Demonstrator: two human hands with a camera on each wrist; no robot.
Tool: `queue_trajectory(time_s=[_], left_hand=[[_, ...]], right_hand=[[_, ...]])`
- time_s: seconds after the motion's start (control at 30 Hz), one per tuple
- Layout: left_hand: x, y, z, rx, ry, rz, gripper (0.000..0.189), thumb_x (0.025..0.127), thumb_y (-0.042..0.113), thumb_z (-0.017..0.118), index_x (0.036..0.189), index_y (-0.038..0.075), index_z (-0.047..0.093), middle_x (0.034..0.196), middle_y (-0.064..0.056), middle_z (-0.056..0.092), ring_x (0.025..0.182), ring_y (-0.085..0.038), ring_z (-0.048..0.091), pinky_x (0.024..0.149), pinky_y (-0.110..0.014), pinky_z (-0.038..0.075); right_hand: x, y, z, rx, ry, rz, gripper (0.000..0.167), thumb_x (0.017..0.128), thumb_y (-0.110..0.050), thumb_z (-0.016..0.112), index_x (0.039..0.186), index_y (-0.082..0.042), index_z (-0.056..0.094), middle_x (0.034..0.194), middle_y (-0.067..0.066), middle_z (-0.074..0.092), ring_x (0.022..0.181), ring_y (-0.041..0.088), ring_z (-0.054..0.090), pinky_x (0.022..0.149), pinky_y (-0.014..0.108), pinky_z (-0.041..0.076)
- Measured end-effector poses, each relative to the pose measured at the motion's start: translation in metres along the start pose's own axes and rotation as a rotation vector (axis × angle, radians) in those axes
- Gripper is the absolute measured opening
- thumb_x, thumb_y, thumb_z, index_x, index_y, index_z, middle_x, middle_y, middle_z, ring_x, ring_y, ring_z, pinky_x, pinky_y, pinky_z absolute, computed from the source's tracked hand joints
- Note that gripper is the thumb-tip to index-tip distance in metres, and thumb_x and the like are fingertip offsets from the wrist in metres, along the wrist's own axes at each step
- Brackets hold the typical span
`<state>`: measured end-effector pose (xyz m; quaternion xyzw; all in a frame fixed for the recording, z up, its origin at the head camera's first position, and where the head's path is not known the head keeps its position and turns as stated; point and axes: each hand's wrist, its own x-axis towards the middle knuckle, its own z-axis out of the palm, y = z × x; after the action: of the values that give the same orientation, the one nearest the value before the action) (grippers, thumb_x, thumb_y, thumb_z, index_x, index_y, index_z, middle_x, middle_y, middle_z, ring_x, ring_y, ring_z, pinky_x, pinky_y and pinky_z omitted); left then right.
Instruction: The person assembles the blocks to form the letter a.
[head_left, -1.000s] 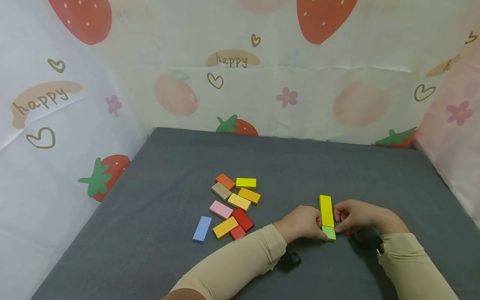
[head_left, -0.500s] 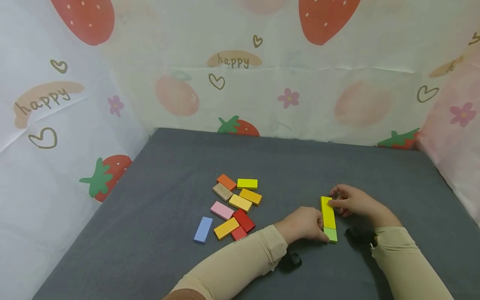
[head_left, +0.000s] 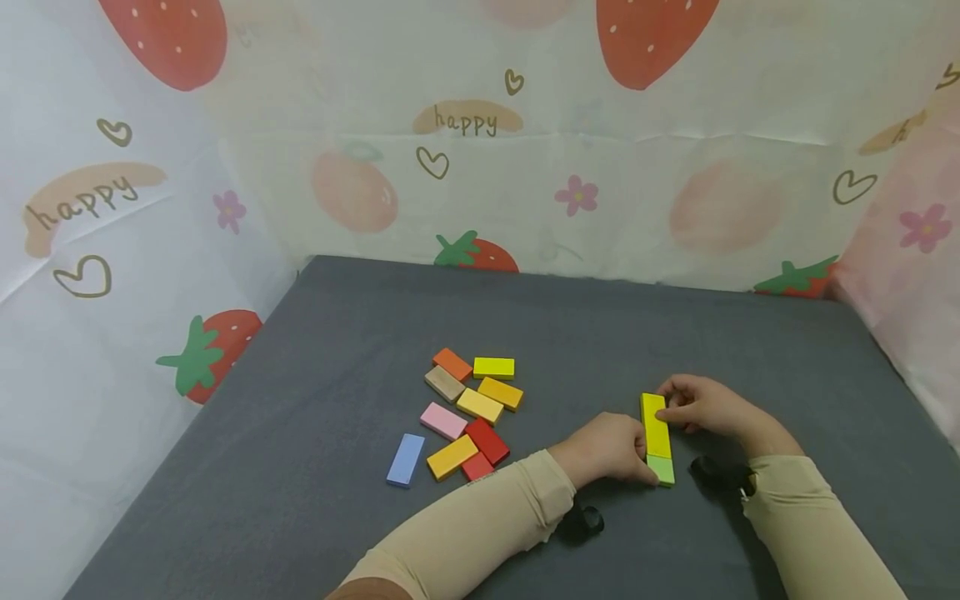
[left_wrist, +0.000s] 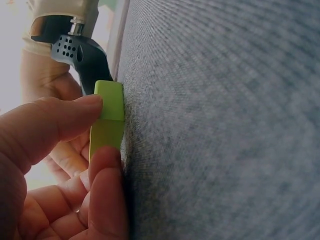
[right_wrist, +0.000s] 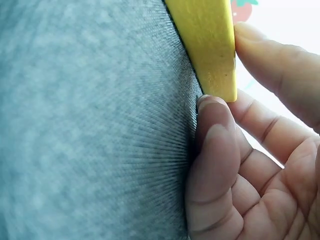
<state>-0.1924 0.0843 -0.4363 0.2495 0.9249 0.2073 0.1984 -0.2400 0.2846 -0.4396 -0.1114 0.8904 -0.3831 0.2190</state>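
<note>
A long yellow block (head_left: 655, 432) lies flat on the dark grey cloth, with a shorter-looking green block (head_left: 660, 470) against its near end, in line with it. My left hand (head_left: 609, 444) holds the near part of this row from the left. In the left wrist view its thumb is on the green block (left_wrist: 110, 100) and a curled fingertip is at the yellow one. At the far end, my right hand (head_left: 708, 407) pinches the yellow block; in the right wrist view the thumb touches one face of the yellow block (right_wrist: 210, 45) and the index finger its end.
Left of the hands lies a loose group of flat blocks: orange (head_left: 452, 363), tan (head_left: 444, 383), pink (head_left: 443, 421), red (head_left: 487, 440), blue (head_left: 406, 459) and several yellow ones (head_left: 494, 367). My left sleeve (head_left: 480, 517) passes close by the group. A printed curtain (head_left: 615, 208) stands behind the table.
My right hand has moved from beside the green block to the far end of the yellow block, then settled slightly nearer. The left hand stays put.
</note>
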Motion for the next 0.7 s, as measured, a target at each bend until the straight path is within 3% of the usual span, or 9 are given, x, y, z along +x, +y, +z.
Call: queue_trajectory(time_s=[0.2, 0.4, 0.7], left_hand=[[-0.001, 0.0, -0.002, -0.04, -0.002, -0.03, 0.035, 0.078, 0.039, 0.081, 0.066, 0.02, 0.054, 0.058, 0.009, 0.048, 0.049, -0.006, 0.042, 0.047, -0.018, 0.034], [-0.001, -0.012, -0.007, -0.123, 0.013, -0.027, 0.031, 0.078, 0.036, 0.08, 0.068, 0.02, 0.057, 0.061, 0.009, 0.053, 0.051, -0.006, 0.046, 0.048, -0.019, 0.037], [-0.017, -0.047, -0.052, -0.257, 0.033, -0.027, 0.022, 0.083, 0.032, 0.077, 0.079, 0.018, 0.061, 0.069, 0.004, 0.062, 0.061, -0.01, 0.057, 0.056, -0.022, 0.044]], right_hand=[[0.0, 0.002, 0.0, 0.022, 0.006, -0.009, 0.033, 0.09, -0.019, 0.069, 0.112, 0.003, 0.057, 0.079, 0.003, 0.055, 0.07, 0.015, 0.051, 0.065, 0.031, 0.049], [-0.001, 0.003, 0.002, 0.032, 0.018, 0.01, 0.033, 0.091, -0.02, 0.068, 0.112, 0.003, 0.057, 0.081, 0.003, 0.057, 0.072, 0.017, 0.052, 0.067, 0.032, 0.051], [-0.001, 0.005, 0.0, 0.091, 0.046, 0.058, 0.033, 0.089, -0.02, 0.071, 0.104, 0.002, 0.052, 0.08, 0.0, 0.061, 0.074, 0.017, 0.057, 0.07, 0.031, 0.052]])
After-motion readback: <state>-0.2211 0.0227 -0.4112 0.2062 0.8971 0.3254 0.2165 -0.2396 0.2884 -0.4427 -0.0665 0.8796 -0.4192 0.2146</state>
